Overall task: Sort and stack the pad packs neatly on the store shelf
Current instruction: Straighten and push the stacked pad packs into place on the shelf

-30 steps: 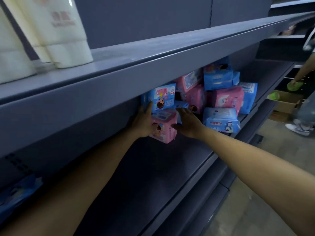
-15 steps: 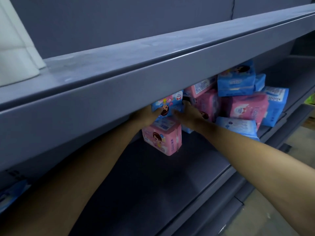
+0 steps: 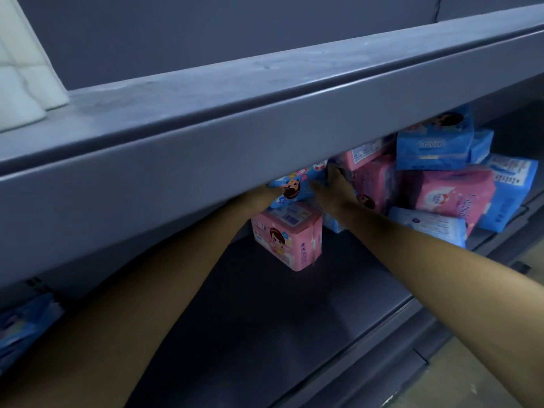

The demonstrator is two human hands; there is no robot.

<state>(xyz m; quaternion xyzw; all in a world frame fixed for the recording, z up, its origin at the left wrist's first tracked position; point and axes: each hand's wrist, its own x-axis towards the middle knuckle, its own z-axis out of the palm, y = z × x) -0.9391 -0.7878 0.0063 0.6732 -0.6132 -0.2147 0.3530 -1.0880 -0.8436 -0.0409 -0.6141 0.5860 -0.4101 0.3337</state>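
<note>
Pad packs sit in a loose heap toward the right of the dark shelf point(image 3: 265, 313), under the thick front edge of the upper shelf point(image 3: 206, 160). Both hands reach in beneath that edge and hold a blue pack point(image 3: 295, 188) between them, the left hand point(image 3: 259, 198) on its left side and the right hand point(image 3: 332, 192) on its right. The upper edge hides most of the fingers, so I cannot tell how far they curl round it. The blue pack rests on top of a pink pack point(image 3: 290, 237), which stands upright on the shelf floor at the left end of the heap. Right of the hands lie more pink packs point(image 3: 447, 192) and blue ones point(image 3: 432, 145), tilted and overlapping, the outermost near the shelf's front lip. Left of the pink pack and in front of it the shelf floor is bare out to the lip. White packs point(image 3: 23, 69) stand on the upper shelf at far left.
</note>
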